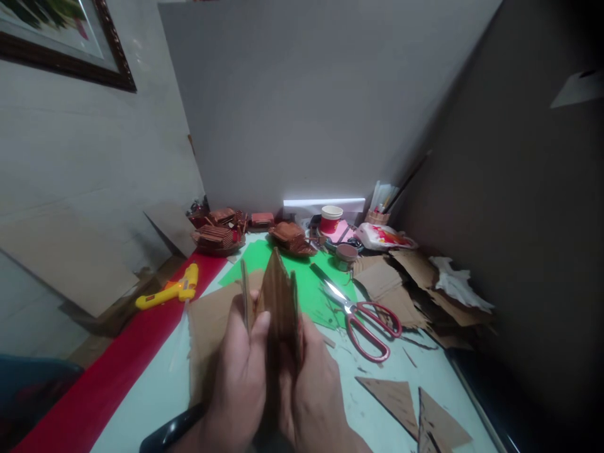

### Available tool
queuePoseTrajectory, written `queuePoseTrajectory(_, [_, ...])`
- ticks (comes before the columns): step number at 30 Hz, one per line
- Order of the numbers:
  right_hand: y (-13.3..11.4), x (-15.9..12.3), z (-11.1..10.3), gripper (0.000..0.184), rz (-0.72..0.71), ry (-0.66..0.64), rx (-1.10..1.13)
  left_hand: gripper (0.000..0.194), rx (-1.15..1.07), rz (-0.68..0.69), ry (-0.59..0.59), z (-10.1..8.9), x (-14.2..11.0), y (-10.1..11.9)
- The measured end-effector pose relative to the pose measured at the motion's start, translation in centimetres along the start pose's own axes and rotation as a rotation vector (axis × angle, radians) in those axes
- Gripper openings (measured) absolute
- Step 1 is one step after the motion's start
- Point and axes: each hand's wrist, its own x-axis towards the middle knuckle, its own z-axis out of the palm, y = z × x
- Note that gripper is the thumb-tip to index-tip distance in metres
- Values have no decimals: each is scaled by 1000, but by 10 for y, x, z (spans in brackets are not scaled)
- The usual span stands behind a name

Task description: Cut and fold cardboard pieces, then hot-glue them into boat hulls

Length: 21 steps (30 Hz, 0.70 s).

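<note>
Both my hands hold a folded piece of brown corrugated cardboard (pixel 278 296) upright over the table, low in the middle of the view. My left hand (pixel 238 384) wraps its left side, thumb pressed against the front face. My right hand (pixel 314 390) grips the right side, fingers closed round the edge. Under the hands lies a flat brown cardboard sheet (pixel 212 321) and a green cutting mat (pixel 311 283).
Red-handled scissors (pixel 363 321) lie right of the hands, a yellow glue gun (pixel 170 289) to the left on a red strip (pixel 104 377). Cardboard triangles (pixel 415 409) sit at the front right, cardboard scraps (pixel 415 283) further back, small cardboard models (pixel 221 233) and a red cup (pixel 330 220) by the wall.
</note>
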Motion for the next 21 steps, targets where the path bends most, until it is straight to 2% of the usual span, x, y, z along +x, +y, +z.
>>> queuePoseTrajectory(7, [8,-20,19,53,56,63,-39,31,35,-16,141,1,-7,0])
queuePoseTrajectory(11, [8,-20,21,59,17,62,-8,34,60,-32,153,1,-7,0])
queuePoseTrajectory(14, [5,-18,18,63,-11,54,-12,36,-12,-18,109,1,-11,-2])
queuePoseTrajectory(18, [2,-10,9,66,-78,74,-18,52,-367,-77,-33,-1,-18,0])
queuePoseTrajectory(21, [-1,-6,5,66,-125,76,-60,57,-588,-131,-151,-5,-22,7])
